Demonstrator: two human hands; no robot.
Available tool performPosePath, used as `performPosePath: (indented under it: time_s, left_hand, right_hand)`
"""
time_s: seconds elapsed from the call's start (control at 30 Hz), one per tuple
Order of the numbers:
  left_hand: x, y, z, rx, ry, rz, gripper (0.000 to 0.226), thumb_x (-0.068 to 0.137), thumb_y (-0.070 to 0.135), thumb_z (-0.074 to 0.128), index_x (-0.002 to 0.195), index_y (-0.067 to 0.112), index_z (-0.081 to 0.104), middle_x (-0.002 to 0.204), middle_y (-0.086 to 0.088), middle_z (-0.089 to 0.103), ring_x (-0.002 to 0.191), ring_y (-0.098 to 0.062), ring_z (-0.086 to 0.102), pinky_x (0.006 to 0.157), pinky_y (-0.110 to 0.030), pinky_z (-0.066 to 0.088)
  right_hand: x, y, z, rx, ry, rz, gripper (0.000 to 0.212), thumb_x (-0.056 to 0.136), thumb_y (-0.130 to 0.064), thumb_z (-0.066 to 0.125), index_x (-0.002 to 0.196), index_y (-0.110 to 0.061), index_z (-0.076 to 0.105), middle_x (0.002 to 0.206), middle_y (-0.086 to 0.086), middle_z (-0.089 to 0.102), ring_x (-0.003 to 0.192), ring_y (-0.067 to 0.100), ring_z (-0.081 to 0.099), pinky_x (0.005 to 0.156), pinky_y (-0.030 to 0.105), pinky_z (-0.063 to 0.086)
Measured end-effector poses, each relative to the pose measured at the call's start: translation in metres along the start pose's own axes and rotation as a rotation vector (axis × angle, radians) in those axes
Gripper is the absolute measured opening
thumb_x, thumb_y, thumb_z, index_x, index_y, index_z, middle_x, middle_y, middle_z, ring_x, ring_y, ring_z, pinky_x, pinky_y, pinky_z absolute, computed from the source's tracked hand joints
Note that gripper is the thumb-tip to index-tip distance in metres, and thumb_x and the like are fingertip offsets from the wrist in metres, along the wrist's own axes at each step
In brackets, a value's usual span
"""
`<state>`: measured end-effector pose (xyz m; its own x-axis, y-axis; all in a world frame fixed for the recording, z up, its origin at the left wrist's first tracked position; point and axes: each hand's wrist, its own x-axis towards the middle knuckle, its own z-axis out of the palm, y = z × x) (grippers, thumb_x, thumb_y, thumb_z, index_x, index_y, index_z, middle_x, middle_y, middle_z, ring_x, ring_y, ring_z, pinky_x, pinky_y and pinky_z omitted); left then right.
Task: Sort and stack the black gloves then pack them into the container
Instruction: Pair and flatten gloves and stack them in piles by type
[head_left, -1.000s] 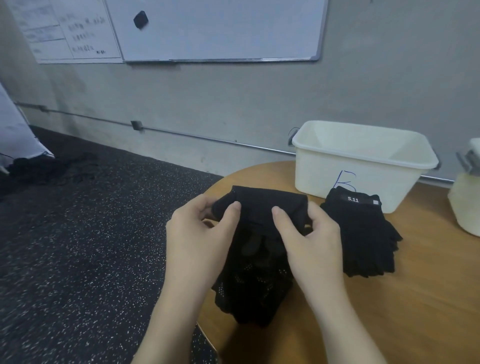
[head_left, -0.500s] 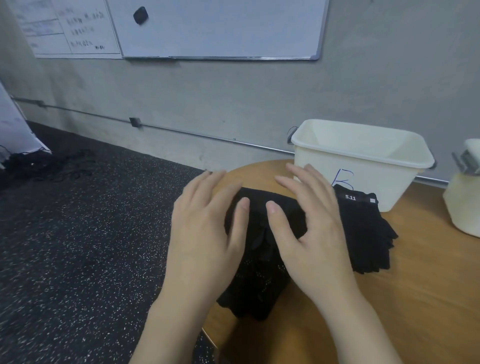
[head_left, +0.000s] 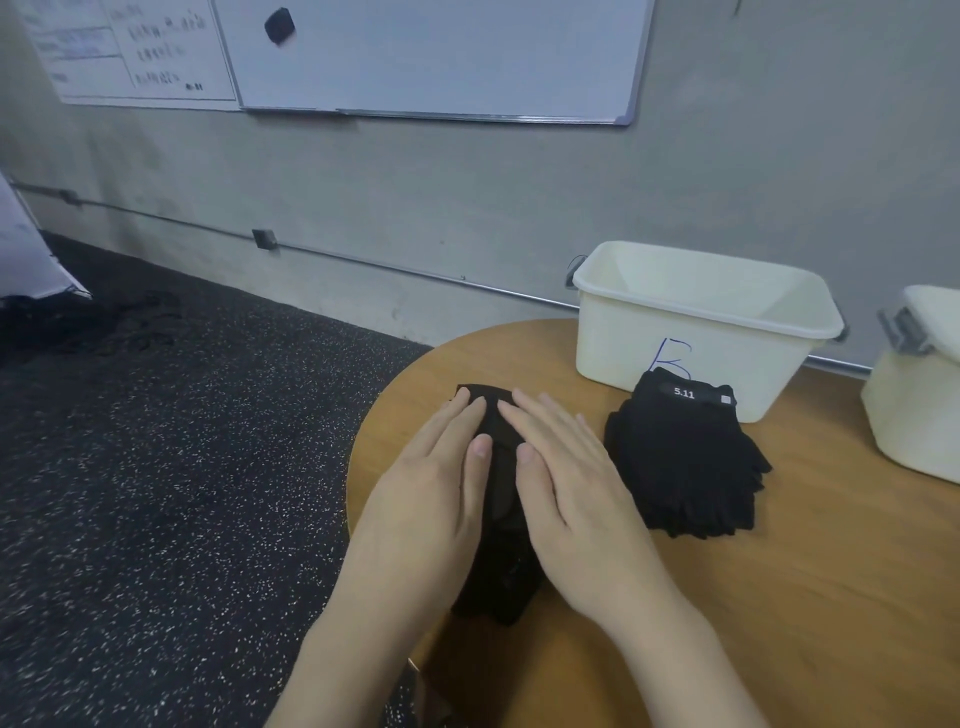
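Note:
A pile of black gloves (head_left: 503, 499) lies on the round wooden table (head_left: 779, 597) near its left edge. My left hand (head_left: 431, 488) and my right hand (head_left: 566, 483) press flat on top of it, fingers straight, side by side, and cover most of it. To the right lies a second stack of black gloves (head_left: 685, 457) with a "5.11" label, untouched. Behind that stack stands a white plastic container (head_left: 696, 332) marked with a blue letter; its visible inside holds nothing.
Another white container (head_left: 919, 395) with a grey latch sits at the table's right edge. The table's rim curves close to my left hand, with dark speckled floor (head_left: 156, 493) below. A grey wall with a whiteboard (head_left: 431, 52) rises behind.
Both hands let go of the glove cuff they were pinching and now lie flat on the pile, which has been pressed down onto the table.

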<state>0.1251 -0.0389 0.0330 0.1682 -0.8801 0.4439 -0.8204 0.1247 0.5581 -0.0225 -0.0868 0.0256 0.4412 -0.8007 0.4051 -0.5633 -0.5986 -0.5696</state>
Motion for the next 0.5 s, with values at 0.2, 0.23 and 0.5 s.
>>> performPosePath:
  time_s: [0.2, 0.23, 0.5]
  left_hand:
    - [-0.001, 0.0, -0.013, 0.058, 0.025, 0.021, 0.059, 0.107, 0.051, 0.024, 0.152, 0.023, 0.049, 0.159, 0.006, 0.043, 0.146, -0.005, 0.033, 0.119, -0.014, 0.016]
    - [-0.001, 0.002, -0.015, 0.095, 0.052, 0.023, 0.059, 0.105, 0.052, 0.024, 0.151, 0.024, 0.05, 0.157, 0.005, 0.045, 0.146, -0.008, 0.035, 0.12, -0.02, 0.016]
    - [-0.016, 0.09, -0.022, 0.128, 0.147, 0.099, 0.055, 0.104, 0.045, 0.025, 0.147, 0.02, 0.049, 0.152, -0.002, 0.048, 0.147, -0.019, 0.035, 0.127, -0.046, 0.008]
  right_hand:
    - [-0.025, -0.01, -0.025, -0.007, 0.022, 0.098, 0.054, 0.106, -0.062, 0.016, 0.157, -0.049, 0.023, 0.157, -0.044, 0.001, 0.144, -0.022, -0.012, 0.123, 0.018, -0.005]
    - [-0.032, -0.009, -0.03, -0.004, 0.049, 0.124, 0.053, 0.105, -0.064, 0.016, 0.156, -0.051, 0.023, 0.154, -0.047, -0.001, 0.142, -0.025, -0.014, 0.122, 0.016, -0.005]
    - [-0.107, 0.027, -0.084, -0.104, 0.146, 0.324, 0.059, 0.104, -0.064, 0.023, 0.156, -0.04, 0.037, 0.167, -0.027, 0.015, 0.153, -0.008, 0.004, 0.13, 0.035, 0.011]
